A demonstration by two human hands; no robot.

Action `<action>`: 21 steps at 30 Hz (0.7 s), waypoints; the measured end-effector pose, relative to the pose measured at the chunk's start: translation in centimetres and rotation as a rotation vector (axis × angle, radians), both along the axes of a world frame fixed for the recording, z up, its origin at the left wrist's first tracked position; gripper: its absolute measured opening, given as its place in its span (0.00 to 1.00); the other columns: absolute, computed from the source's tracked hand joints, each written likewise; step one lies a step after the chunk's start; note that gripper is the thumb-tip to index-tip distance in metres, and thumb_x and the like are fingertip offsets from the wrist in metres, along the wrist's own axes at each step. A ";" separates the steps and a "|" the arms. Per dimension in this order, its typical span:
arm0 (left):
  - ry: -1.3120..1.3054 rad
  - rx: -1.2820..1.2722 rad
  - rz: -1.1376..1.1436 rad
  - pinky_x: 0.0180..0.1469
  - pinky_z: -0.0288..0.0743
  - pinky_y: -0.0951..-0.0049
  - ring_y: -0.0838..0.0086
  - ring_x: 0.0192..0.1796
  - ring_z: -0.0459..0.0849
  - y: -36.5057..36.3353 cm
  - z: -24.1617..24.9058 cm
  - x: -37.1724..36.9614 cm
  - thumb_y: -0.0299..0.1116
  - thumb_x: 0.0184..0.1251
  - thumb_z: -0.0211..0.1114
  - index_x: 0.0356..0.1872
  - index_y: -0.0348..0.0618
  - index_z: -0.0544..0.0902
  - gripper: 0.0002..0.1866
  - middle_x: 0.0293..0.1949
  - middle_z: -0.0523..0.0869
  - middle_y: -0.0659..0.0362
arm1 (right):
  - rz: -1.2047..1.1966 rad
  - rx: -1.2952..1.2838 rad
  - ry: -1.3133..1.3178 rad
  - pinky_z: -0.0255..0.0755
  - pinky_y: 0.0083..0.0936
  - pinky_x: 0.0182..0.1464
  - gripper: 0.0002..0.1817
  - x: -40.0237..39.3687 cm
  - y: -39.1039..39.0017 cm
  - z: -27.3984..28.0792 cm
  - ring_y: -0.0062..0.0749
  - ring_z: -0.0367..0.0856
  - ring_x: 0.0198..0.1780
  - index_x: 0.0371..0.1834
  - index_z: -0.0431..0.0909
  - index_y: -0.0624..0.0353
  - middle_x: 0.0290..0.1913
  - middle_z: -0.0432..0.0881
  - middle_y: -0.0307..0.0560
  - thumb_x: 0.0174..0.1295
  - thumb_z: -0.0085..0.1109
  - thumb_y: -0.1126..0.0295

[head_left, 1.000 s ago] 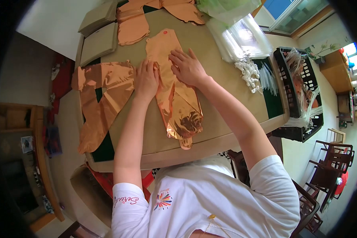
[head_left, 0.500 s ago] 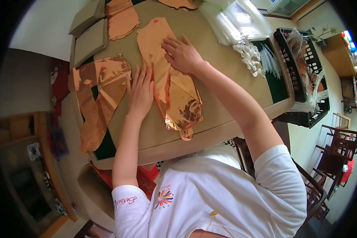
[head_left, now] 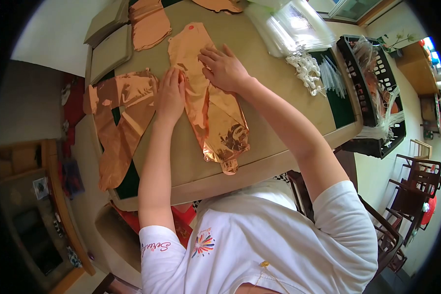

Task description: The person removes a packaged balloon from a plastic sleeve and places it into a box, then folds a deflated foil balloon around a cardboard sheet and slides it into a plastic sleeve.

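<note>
A rose-gold foil balloon (head_left: pixel 228 125), flat and partly folded lengthwise, lies across the table in front of me. My left hand (head_left: pixel 171 95) is closed at its left edge, fingers together with a bit of foil between them near the tips. On the upper right part of the same balloon rests my right hand (head_left: pixel 225 69), palm down with the fingers spread. A second flat foil balloon (head_left: pixel 127 105) lies just left of my left hand, with a gap in its middle showing dark green below.
More foil (head_left: pixel 151 24) lies at the back left beside beige box-like pieces (head_left: pixel 113 51). Clear plastic bags (head_left: pixel 296 27), white ribbon (head_left: pixel 305 71) and clear straws (head_left: pixel 332 76) sit at the back right. A black crate (head_left: pixel 360 81) stands beyond the table's right edge.
My left hand has moved up along the balloon's left edge, and its fingers have gone from flat to closed on the foil. My right hand has stayed almost still.
</note>
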State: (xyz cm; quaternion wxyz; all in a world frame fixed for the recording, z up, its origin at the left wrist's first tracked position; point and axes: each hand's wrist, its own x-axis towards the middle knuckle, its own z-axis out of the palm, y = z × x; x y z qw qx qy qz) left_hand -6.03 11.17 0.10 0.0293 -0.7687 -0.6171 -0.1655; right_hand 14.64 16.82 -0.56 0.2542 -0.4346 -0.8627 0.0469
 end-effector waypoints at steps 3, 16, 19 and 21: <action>0.017 -0.074 0.015 0.75 0.46 0.48 0.61 0.73 0.63 0.7 0.6 -0.4 0.42 0.77 0.48 0.65 0.39 0.69 0.24 0.68 0.70 0.52 | 0.008 -0.065 -0.007 0.49 0.48 0.75 0.23 0.0 0.0 0.0 0.35 0.61 0.73 0.64 0.71 0.56 0.69 0.69 0.46 0.68 0.46 0.59; 0.109 -0.436 -0.179 0.76 0.37 0.44 0.62 0.79 0.47 -7.4 4.9 -0.2 0.67 0.40 0.73 0.77 0.50 0.52 0.63 0.78 0.52 0.56 | 0.026 0.040 0.032 0.53 0.48 0.73 0.21 0.0 0.2 -0.6 0.36 0.64 0.71 0.60 0.72 0.58 0.66 0.72 0.46 0.68 0.48 0.60; 0.183 -0.508 -0.188 0.76 0.36 0.42 0.63 0.80 0.45 -8.0 6.0 0.2 0.69 0.36 0.73 0.77 0.52 0.50 0.66 0.78 0.49 0.56 | 0.030 0.009 0.018 0.51 0.48 0.74 0.22 0.1 0.0 0.1 0.35 0.62 0.72 0.61 0.72 0.58 0.67 0.71 0.46 0.67 0.49 0.61; 0.192 -0.541 -0.194 0.76 0.36 0.41 0.63 0.80 0.43 -8.4 6.2 0.2 0.70 0.35 0.73 0.77 0.52 0.49 0.67 0.79 0.47 0.57 | 0.026 -0.002 0.016 0.51 0.48 0.74 0.22 0.1 0.0 0.1 0.35 0.62 0.72 0.61 0.72 0.58 0.67 0.71 0.45 0.67 0.49 0.61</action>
